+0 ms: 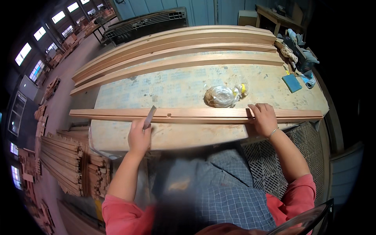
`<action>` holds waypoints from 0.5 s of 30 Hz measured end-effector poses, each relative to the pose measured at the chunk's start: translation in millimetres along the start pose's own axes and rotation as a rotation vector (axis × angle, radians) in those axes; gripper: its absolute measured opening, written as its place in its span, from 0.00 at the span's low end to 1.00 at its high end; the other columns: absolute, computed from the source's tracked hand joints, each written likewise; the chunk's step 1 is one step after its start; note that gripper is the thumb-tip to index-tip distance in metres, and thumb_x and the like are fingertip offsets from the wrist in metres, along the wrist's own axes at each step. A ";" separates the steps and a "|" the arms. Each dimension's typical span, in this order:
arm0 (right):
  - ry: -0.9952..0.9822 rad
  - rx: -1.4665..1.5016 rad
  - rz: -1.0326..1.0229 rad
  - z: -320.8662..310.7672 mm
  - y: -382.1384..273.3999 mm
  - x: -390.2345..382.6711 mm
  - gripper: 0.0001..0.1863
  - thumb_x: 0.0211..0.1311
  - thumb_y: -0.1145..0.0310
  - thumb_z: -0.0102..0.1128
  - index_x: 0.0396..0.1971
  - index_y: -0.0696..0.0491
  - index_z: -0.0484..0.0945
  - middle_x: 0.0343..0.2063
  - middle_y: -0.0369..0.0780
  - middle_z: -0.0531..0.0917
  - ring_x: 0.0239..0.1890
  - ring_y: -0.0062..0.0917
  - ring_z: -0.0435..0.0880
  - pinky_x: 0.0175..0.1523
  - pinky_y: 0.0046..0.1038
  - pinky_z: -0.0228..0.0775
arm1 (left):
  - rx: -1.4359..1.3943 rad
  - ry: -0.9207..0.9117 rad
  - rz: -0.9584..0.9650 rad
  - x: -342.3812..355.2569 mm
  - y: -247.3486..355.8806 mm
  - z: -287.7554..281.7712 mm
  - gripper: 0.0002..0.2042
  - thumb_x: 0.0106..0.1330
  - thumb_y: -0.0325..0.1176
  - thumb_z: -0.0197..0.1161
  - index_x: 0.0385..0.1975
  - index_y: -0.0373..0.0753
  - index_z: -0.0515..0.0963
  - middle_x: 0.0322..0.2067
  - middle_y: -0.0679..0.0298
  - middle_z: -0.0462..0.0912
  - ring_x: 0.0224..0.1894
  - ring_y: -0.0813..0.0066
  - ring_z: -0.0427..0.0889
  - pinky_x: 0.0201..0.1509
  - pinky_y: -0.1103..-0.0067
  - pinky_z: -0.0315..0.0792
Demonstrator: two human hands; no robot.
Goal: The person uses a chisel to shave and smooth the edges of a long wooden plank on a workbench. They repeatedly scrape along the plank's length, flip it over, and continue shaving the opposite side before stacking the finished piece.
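Observation:
A long grooved wooden strip (207, 112) lies across the near part of the worktable (172, 88). A small dark knot marks its face left of the middle. My left hand (139, 137) is closed around a flat metal blade that looks like a putty knife (150, 116). The blade points up and crosses the strip, though whether it touches the wood I cannot tell. Toward the strip's right end, my right hand (264, 117) grips the wood, fingers bent over its top; a dark patch shows beside the fingertips. Beyond the strip sits a clear plastic bag (221, 97) with yellow bits.
Several more wooden strips (176, 64) lie along the table's far side. At the right edge are a blue block (291, 83) and a heap of cloths or gloves (291, 51). Stacked lumber (64, 164) stands low on the left; a patterned mat (290, 152) covers the floor at right.

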State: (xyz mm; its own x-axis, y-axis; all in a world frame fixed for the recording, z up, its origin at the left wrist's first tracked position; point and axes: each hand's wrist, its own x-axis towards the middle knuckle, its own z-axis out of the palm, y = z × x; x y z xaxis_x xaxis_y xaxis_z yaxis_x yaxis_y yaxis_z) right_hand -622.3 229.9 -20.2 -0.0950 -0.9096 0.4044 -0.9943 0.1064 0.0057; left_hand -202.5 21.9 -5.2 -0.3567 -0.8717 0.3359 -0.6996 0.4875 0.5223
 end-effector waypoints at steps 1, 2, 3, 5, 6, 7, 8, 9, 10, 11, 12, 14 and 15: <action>-0.011 -0.001 0.009 -1.9 -0.2 2.4 0.29 0.47 0.66 0.69 0.54 0.49 0.75 0.42 0.41 0.80 0.46 0.37 0.76 0.55 0.38 0.66 | 0.032 -0.028 0.015 9.2 1.0 0.1 0.16 0.59 0.29 0.62 0.48 0.46 0.80 0.38 0.58 0.77 0.42 0.56 0.80 0.46 0.67 0.74; -0.032 0.011 0.008 -4.0 -1.0 4.7 0.29 0.47 0.66 0.69 0.54 0.49 0.75 0.42 0.41 0.79 0.46 0.38 0.76 0.55 0.38 0.66 | 0.065 -0.055 0.030 19.6 2.4 -0.1 0.16 0.59 0.29 0.62 0.48 0.47 0.80 0.39 0.58 0.77 0.42 0.55 0.80 0.46 0.66 0.74; -0.051 0.018 0.013 -7.4 -1.6 6.9 0.29 0.47 0.67 0.69 0.54 0.49 0.75 0.43 0.41 0.79 0.46 0.38 0.76 0.55 0.38 0.66 | 0.110 -0.091 0.072 33.2 5.6 1.3 0.15 0.59 0.29 0.62 0.47 0.47 0.80 0.39 0.58 0.77 0.42 0.55 0.80 0.46 0.65 0.74; -0.094 0.019 0.025 -17.4 -3.1 11.7 0.29 0.47 0.67 0.68 0.54 0.50 0.75 0.43 0.42 0.79 0.47 0.38 0.76 0.55 0.39 0.66 | 0.191 -0.158 0.152 60.9 14.7 6.0 0.14 0.59 0.30 0.62 0.46 0.47 0.80 0.39 0.57 0.77 0.43 0.54 0.80 0.46 0.63 0.74; -0.116 0.016 0.035 -22.1 -4.0 13.0 0.30 0.47 0.68 0.68 0.54 0.51 0.74 0.43 0.42 0.79 0.47 0.38 0.76 0.55 0.39 0.66 | 0.260 -0.229 0.187 78.0 20.6 11.2 0.14 0.60 0.30 0.62 0.46 0.47 0.79 0.39 0.57 0.77 0.43 0.53 0.80 0.46 0.62 0.74; -0.136 0.022 0.040 -24.2 -7.0 16.1 0.30 0.46 0.68 0.68 0.54 0.51 0.74 0.43 0.42 0.79 0.47 0.38 0.76 0.55 0.38 0.66 | 0.274 -0.283 0.215 92.5 19.4 17.3 0.14 0.59 0.30 0.62 0.46 0.46 0.79 0.39 0.57 0.77 0.43 0.53 0.80 0.46 0.62 0.74; -0.129 0.015 0.021 -25.0 -8.1 19.3 0.29 0.46 0.70 0.65 0.54 0.52 0.74 0.43 0.42 0.79 0.46 0.39 0.75 0.54 0.38 0.66 | 0.287 -0.337 0.243 107.5 16.3 24.6 0.14 0.59 0.30 0.62 0.46 0.46 0.79 0.39 0.57 0.77 0.43 0.53 0.80 0.46 0.62 0.74; -0.134 0.008 0.022 -24.1 -9.0 22.6 0.29 0.46 0.71 0.65 0.54 0.52 0.74 0.43 0.42 0.78 0.46 0.39 0.75 0.54 0.38 0.66 | 0.302 -0.392 0.272 123.5 12.9 31.8 0.14 0.59 0.30 0.62 0.47 0.46 0.79 0.40 0.57 0.77 0.43 0.53 0.80 0.46 0.62 0.75; -0.143 -0.002 0.022 -23.2 -10.1 24.5 0.28 0.46 0.71 0.64 0.53 0.53 0.74 0.42 0.42 0.78 0.45 0.40 0.75 0.54 0.38 0.66 | 0.302 -0.503 0.256 136.9 10.4 37.2 0.16 0.63 0.37 0.64 0.50 0.45 0.79 0.41 0.56 0.78 0.45 0.53 0.79 0.48 0.65 0.74; -0.151 -0.011 0.020 -21.5 -11.5 25.5 0.28 0.46 0.72 0.63 0.53 0.53 0.74 0.42 0.43 0.78 0.45 0.40 0.75 0.53 0.38 0.66 | 0.264 -0.610 0.255 147.6 12.9 39.2 0.17 0.63 0.39 0.64 0.52 0.45 0.78 0.42 0.56 0.78 0.46 0.53 0.78 0.50 0.65 0.73; -0.155 -0.002 0.053 -19.2 -12.2 23.1 0.27 0.46 0.73 0.62 0.52 0.53 0.75 0.42 0.43 0.77 0.43 0.40 0.74 0.52 0.39 0.67 | 0.223 -0.717 0.263 161.3 20.0 42.2 0.18 0.64 0.41 0.64 0.53 0.45 0.78 0.43 0.55 0.77 0.47 0.53 0.78 0.51 0.66 0.73; -0.177 0.006 0.111 -22.3 -18.1 17.5 0.24 0.47 0.74 0.60 0.50 0.54 0.76 0.42 0.43 0.77 0.41 0.40 0.74 0.50 0.39 0.67 | 0.103 -0.900 0.300 198.8 15.9 52.2 0.23 0.66 0.45 0.63 0.59 0.43 0.75 0.48 0.54 0.77 0.51 0.52 0.76 0.56 0.67 0.71; -0.195 0.005 0.131 -24.5 -19.5 18.7 0.23 0.48 0.75 0.60 0.49 0.54 0.76 0.41 0.43 0.77 0.41 0.40 0.74 0.49 0.40 0.68 | 0.070 -0.871 0.338 224.4 12.6 59.2 0.22 0.66 0.44 0.63 0.58 0.42 0.76 0.48 0.53 0.77 0.52 0.52 0.76 0.57 0.67 0.71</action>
State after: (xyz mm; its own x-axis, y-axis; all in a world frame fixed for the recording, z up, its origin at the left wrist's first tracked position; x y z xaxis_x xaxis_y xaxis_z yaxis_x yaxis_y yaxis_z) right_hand -603.5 220.6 9.7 -0.2304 -0.9485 0.2172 -0.9730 0.2272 -0.0399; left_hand -328.1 -170.4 30.4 -0.8660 -0.4277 -0.2589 -0.5000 0.7422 0.4463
